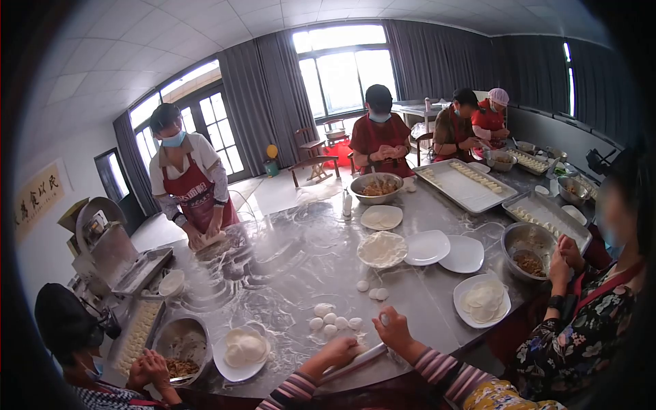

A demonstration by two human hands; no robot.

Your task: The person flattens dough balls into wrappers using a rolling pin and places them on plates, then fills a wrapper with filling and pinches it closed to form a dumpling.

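Note:
My left hand [338, 353], in a striped sleeve, is low over the front of the floured metal table, its fingers closed on the edge of a pale dough wrapper [359, 349] that they partly hide. Slightly higher and to the right, my right hand [396, 331] forms a fist around a rolling pin [385, 318]; a rounded end shows at the top and the rest is hidden. Several small floured dough pieces [331, 319] lie just beyond my left hand. A few flattened dough discs [378, 294] are farther up the table.
Left of my hands stands a plate of stacked wrappers [236, 369], with another plate [502, 314] to the right. A flour bowl [383, 250] and white plates [462, 255] sit ahead. Co-workers surround the table with filling bowls [529, 239] and dumpling trays [471, 188]; one person [198, 181] kneads dough.

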